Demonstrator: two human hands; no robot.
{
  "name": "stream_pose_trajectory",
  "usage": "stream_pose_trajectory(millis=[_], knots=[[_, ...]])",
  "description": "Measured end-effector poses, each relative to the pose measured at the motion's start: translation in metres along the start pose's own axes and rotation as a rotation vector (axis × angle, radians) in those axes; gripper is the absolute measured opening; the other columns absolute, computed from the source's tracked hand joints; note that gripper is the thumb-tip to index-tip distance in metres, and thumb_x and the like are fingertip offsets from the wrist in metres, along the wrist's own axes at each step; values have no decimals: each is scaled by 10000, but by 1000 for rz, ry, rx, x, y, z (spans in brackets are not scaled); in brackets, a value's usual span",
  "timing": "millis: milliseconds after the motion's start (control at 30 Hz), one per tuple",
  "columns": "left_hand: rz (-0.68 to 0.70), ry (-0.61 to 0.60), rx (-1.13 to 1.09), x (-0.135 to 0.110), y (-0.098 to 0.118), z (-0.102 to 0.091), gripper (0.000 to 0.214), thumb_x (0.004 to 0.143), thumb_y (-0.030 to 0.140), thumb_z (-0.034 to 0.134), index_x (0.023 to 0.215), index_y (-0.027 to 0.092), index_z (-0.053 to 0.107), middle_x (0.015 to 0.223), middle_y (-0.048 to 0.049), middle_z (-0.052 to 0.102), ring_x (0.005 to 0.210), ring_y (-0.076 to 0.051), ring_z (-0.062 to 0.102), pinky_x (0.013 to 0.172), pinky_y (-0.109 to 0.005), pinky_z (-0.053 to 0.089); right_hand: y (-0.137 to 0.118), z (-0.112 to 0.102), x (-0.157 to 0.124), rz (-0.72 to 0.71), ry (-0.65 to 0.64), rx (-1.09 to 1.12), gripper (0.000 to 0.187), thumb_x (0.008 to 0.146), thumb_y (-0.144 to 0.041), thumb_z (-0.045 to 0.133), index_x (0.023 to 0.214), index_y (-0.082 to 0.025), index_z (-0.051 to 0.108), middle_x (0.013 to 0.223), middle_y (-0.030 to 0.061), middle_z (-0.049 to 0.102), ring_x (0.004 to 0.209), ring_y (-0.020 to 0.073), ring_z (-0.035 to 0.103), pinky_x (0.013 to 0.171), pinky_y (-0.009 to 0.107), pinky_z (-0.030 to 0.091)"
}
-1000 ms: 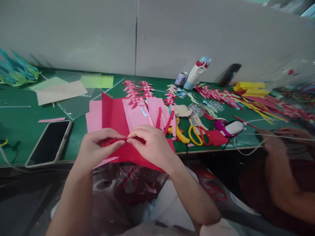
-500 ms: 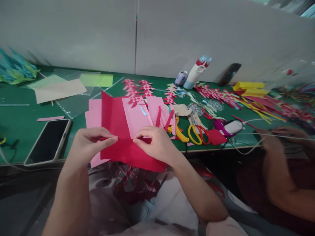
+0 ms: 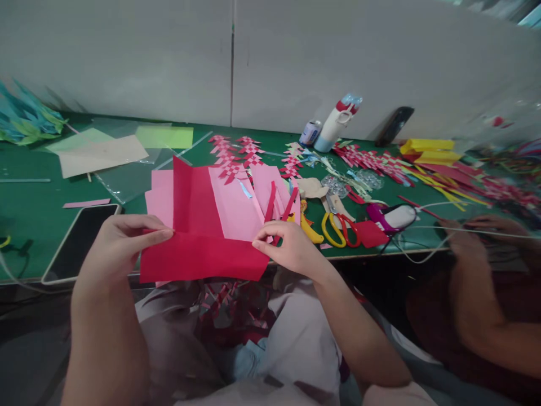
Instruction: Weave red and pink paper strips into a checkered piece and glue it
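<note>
the left hand (image 3: 112, 251) pinches the red paper (image 3: 203, 262) near its left end between thumb and finger, and the right hand (image 3: 291, 245) pinches it near the right end. half a second ago the hands were closer together; now they stand well apart, the left one covering part of the phone (image 3: 78, 239). the paper hangs at the worktop's (image 3: 25, 200) front edge (spread wide), before the pink sheets (image 3: 234, 211). scissors (image 3: 340, 228) lie rightward, near that edge.
</note>
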State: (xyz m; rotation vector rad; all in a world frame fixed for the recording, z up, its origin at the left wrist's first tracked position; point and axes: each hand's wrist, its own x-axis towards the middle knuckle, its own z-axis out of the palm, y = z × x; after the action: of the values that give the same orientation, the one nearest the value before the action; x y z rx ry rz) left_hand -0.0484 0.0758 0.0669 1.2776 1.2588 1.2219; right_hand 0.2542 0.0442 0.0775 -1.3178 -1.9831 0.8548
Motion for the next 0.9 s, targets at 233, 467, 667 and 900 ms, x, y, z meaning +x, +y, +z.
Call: stream_pose_trajectory(millis=[233,467,667,900], knots=[[-50,3,-18,3,0,-6,205,472,224,893,596,159,742,603,-82,705,490,-173,619,405,-237,476,13,-5,-12,36,19,43,115,820,-238,625,731,-181,670,771,25,690,746,160,630,701,275,452],[-44,-4,29,7,-7,-8,221,473,239,899,607,158,742,602,-85,707,521,-175,620,433,-241,476,14,-6,-19,113,34,-9,119,815,-249,635,713,-190,647,754,14,686,741,160,620,695,273,431],[-156,-3,28,11,-11,-12,298,487,290,904,685,147,735,674,-72,729,599,-168,638,499,-236,507,19,-4,-27,170,97,-61,141,809,-241,621,680,-185,623,731,12,680,700,156,599,676,272,417],[-190,-34,-15,5,8,2,368,617,237,855,952,202,708,673,49,705,661,-76,633,656,-139,502,24,-7,-39,287,-168,104,210,811,-357,644,762,-161,703,745,36,708,723,175,639,662,258,463]])
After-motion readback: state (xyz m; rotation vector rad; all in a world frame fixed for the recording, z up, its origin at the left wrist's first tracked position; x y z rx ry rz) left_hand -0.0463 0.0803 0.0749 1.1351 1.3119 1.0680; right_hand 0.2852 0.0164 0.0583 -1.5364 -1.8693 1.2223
